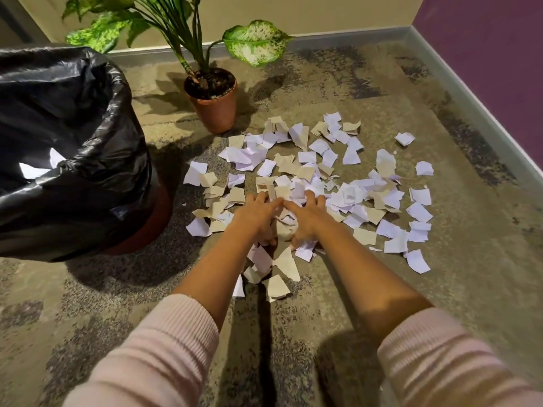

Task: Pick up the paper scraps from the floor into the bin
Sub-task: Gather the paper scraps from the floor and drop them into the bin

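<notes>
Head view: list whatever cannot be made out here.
1. Bin: left side cut by the frame edge; inside dark under the black liner.
2. Paper scraps beneath the hands: covered by left hand and right hand; grip unclear.
3. Plant: top cut by the upper edge.
</notes>
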Available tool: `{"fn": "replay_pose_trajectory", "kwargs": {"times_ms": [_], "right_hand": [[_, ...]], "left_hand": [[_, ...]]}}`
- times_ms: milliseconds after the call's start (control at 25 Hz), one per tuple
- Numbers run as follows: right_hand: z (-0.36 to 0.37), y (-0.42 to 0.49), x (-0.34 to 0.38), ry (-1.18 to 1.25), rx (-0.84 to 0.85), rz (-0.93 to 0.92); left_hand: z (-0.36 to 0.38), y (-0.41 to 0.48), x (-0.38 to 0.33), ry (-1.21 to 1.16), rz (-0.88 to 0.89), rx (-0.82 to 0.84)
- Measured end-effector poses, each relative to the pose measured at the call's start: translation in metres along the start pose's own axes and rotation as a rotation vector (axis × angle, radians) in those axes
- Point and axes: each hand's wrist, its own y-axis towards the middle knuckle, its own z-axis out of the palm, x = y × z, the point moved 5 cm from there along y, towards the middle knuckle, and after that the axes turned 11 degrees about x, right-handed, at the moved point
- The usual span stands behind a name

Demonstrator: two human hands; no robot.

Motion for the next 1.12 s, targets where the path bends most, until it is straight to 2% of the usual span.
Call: {"fn": "replay_pose_trajectory", "kwargs": {"times_ms": [80, 280, 440, 600, 880, 1120], "right_hand": [[0.001, 0.002, -0.002, 0.05, -0.024, -0.015], [0.005, -0.006, -0.002, 0.1, -0.084, -0.063], [0.008, -0.018, -0.002, 0.189, -0.186, -0.089], [0.008, -0.031, 0.0, 0.161, -0.265, -0.06], [0.002, -0.059, -0.011, 0.351, -0.245, 0.026], [-0.023, -0.08, 0.003, 0.467, -0.308, 0.044]], "left_hand": [[-0.003, 0.004, 0.001, -0.04, -0.013, -0.017], [-0.004, 0.006, 0.002, -0.093, 0.021, -0.201], [0.004, 0.0, 0.002, -0.143, 0.053, -0.241], [0.006, -0.014, -0.003, -0.117, 0.059, -0.306], [-0.006, -0.045, 0.015, -0.255, -0.031, -0.352], [-0.036, -0.078, 0.023, -0.256, -0.034, -0.429]]}}
